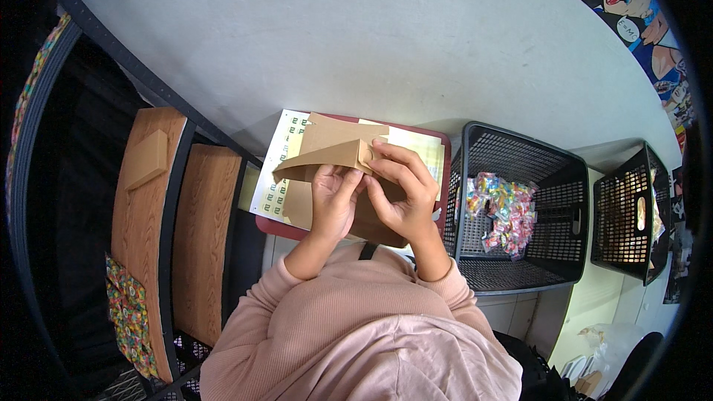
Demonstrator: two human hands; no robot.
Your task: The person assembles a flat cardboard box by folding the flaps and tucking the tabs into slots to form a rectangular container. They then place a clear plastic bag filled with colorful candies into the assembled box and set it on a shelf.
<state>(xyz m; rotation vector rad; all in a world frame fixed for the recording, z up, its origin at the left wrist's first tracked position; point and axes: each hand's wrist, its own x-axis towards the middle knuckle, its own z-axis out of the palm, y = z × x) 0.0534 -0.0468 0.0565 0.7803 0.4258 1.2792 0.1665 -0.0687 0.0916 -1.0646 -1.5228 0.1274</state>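
Note:
A partly folded brown cardboard box point(327, 158) is between my two hands, above a small red-edged table point(269, 228). My left hand point(332, 204) grips the box's near edge from below, with the thumb and fingers pressed together. At the box's right end, my right hand point(405, 187) pinches a small flap with bent fingers. Beneath the box lies flat cardboard point(319, 131), and part of it is hidden by my hands. White sheets with rows of small green printed marks point(272, 178) cover the tabletop under the cardboard.
Right of the table stands a black plastic basket point(520, 287) with small colourful wrapped packets point(505, 212). Farther right is a second black basket point(620, 212). To the left are wooden shelves point(208, 230), one bearing a closed cardboard box point(148, 160). A white wall point(319, 37) rises behind.

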